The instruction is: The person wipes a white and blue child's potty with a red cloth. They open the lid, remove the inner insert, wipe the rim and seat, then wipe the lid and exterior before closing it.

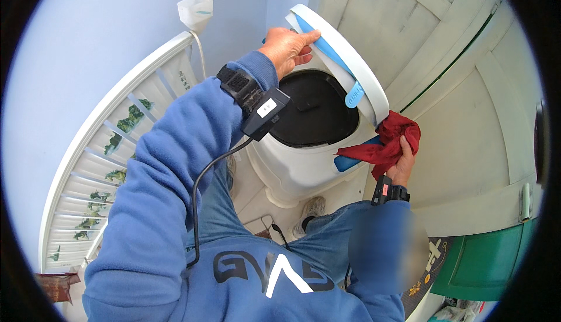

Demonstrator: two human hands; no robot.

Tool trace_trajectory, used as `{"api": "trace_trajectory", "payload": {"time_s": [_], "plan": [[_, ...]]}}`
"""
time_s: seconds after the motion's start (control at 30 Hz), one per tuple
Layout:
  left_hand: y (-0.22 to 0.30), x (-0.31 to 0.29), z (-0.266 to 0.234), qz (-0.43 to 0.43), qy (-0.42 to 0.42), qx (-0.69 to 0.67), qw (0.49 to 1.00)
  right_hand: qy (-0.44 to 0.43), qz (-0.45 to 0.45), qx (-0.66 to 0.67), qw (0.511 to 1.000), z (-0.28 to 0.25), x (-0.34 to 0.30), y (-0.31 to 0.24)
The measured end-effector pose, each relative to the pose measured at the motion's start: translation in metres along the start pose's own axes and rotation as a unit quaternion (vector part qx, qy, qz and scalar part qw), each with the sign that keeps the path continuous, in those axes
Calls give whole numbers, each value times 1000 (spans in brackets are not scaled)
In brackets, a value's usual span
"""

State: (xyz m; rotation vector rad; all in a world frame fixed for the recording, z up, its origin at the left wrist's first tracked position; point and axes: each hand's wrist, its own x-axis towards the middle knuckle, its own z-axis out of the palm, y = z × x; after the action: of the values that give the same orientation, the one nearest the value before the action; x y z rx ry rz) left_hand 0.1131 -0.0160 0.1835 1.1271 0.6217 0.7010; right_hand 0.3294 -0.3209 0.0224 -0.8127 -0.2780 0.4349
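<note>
In front of me stands a white plastic tub-like unit (286,173) with a black recessed top (315,108). Its white rim-like lid (345,44), lined with a blue strip (328,49) and a light blue tab (354,95), is tilted up at the far right side. My left hand (285,50) reaches over the unit and grips the lid's upper edge, thumb on the blue strip. My right hand (403,163) is closed round a crumpled dark red cloth (390,141) at the lid's lower end. A blue part (349,162) sticks out from under the cloth.
A white slatted radiator-like panel (125,117) with green plant pictures runs along the left wall, a white cup-like holder (196,12) above it. Pale wooden doors (461,117) stand close on the right. A green panel (482,263) and patterned mat (429,269) lie lower right.
</note>
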Motion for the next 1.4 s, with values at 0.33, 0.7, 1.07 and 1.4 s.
{"api": "trace_trajectory", "payload": {"time_s": [0.33,0.7,1.07,1.4], "plan": [[-35,-12,-50,0,-62,-13,998,23,-12,-13,1000,-6,4,3],[-184,-33,-164,-189,32,-75,979,53,-23,-3,998,5,-2,1],[-206,-36,-166,-181,58,-51,980,32,-16,-27,999,0,0,0],[-124,-29,-142,-96,-4,-129,987,14,-11,-46,999,4,-1,-2]]}}
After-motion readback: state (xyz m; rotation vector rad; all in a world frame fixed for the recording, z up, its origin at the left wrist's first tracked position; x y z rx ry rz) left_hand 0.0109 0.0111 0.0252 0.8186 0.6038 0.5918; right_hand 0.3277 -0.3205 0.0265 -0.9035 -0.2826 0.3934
